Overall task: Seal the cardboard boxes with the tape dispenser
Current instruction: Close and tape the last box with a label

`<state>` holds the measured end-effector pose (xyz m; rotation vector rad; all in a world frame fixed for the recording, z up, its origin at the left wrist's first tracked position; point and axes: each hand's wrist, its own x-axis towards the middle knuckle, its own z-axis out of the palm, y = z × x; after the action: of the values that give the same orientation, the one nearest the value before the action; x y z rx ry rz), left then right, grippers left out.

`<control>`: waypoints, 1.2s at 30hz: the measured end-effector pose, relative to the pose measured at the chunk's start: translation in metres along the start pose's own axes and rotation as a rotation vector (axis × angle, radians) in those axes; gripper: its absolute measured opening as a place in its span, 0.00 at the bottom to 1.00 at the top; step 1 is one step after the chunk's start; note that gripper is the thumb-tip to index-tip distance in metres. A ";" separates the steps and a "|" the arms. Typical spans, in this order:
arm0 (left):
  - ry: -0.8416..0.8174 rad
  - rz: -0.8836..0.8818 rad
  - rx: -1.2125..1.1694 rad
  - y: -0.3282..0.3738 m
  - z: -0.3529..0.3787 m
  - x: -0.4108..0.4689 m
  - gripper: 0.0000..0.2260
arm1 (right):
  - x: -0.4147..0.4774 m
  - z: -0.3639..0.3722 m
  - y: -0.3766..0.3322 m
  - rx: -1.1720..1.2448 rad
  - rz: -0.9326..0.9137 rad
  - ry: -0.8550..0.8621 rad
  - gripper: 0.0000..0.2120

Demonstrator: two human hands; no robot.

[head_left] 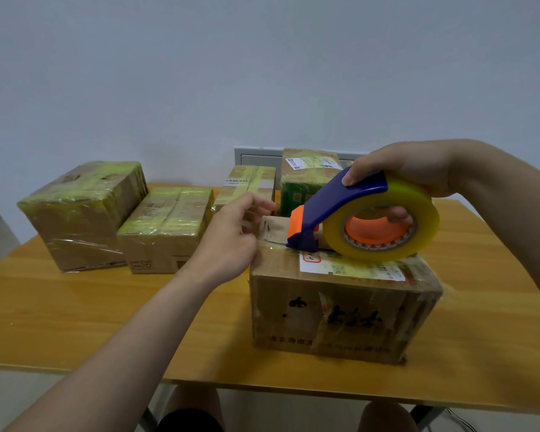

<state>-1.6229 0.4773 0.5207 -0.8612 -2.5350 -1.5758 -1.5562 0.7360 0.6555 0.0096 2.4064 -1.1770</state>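
A brown cardboard box (340,313) with a white label stands at the table's front right. On its top rests a blue and orange tape dispenser (337,210) carrying a yellowish clear tape roll (418,213). My right hand (409,169) grips the dispenser from above, fingers through the roll's core. The orange cutter end touches the box top near its left edge. My left hand (234,238) sits at the box's upper left corner, its fingers loosely curled beside the raised flap; whether it holds tape I cannot tell.
Several taped boxes stand behind: a large box (85,213) at left, a flat box (166,226) beside it, a small box (250,185) and a green-printed box (306,179) at the back. The wooden table (106,322) ends near my knees.
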 end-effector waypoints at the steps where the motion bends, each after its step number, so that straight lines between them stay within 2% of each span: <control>1: 0.002 -0.010 -0.066 0.003 0.000 0.003 0.30 | 0.000 0.000 0.000 0.000 0.000 0.000 0.20; 3: 0.057 -0.044 -0.181 0.008 -0.001 0.008 0.30 | 0.000 0.000 0.000 -0.002 0.002 -0.004 0.19; 5: 0.069 -0.050 -0.199 0.013 0.000 0.011 0.24 | 0.000 -0.001 0.001 -0.001 0.005 -0.002 0.19; 7: -0.054 -0.035 -0.127 0.012 0.008 0.010 0.18 | 0.001 -0.002 0.001 0.005 0.004 0.001 0.19; 8: -0.142 -0.043 -0.076 0.009 0.013 0.009 0.18 | 0.002 -0.002 0.001 0.011 0.004 -0.001 0.20; 10: -0.271 -0.103 -0.077 0.001 0.022 0.005 0.24 | 0.002 -0.002 0.001 0.021 0.008 -0.016 0.20; 12: -0.299 -0.131 -0.167 -0.003 0.021 -0.002 0.31 | 0.003 -0.002 0.003 0.027 0.008 -0.030 0.19; 14: -0.334 -0.105 -0.161 -0.006 0.014 -0.009 0.41 | 0.004 -0.003 0.004 0.031 0.005 -0.028 0.17; 17: -0.431 -0.039 0.175 0.001 0.004 -0.001 0.58 | 0.006 -0.004 0.004 0.026 0.002 -0.041 0.16; 19: -0.462 0.028 0.383 0.014 0.006 0.012 0.63 | 0.007 -0.004 0.004 0.022 0.013 -0.036 0.16; 23: -0.512 0.077 0.415 0.022 0.020 0.023 0.57 | 0.005 -0.007 0.008 0.051 0.031 -0.070 0.21; 25: -0.520 0.113 0.511 0.018 0.019 0.024 0.58 | 0.000 -0.012 0.014 0.110 0.041 -0.032 0.25; 29: -0.519 0.141 0.651 0.019 0.018 0.025 0.60 | -0.004 -0.017 0.015 0.168 0.040 -0.060 0.21; 34: -0.511 0.151 0.640 0.020 0.018 0.021 0.59 | -0.007 -0.018 0.006 0.137 0.061 -0.188 0.26; 36: -0.503 0.144 0.598 0.020 0.019 0.021 0.57 | -0.007 -0.017 0.005 0.144 0.057 -0.188 0.24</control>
<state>-1.6264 0.5088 0.5347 -1.4188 -2.9053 -0.5289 -1.5555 0.7534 0.6642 0.0126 2.1421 -1.2630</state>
